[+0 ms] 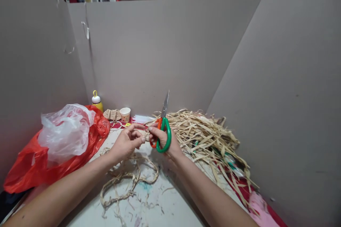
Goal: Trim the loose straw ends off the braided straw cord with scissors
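Scissors (165,104) with one green and one orange handle loop stand upright in my right hand (173,146), their blades pointing up and nearly together. My left hand (127,143) is close beside it, fingers curled and index finger reaching to the right hand's fingertips. A bit of pale plaited straw (144,134) shows between the two hands; whether the fingers grip it or it lies behind them is unclear. Below them, a twisted straw cord (130,177) lies in loose loops on the white tabletop (165,205).
A heap of dry straw strips (202,131) spreads on the right. On the left lie a red plastic bag (29,166) and a clear bag (66,131). A yellow bottle (97,103), a woven piece (112,114) and a paper cup (125,114) stand by the grey partition (160,49).
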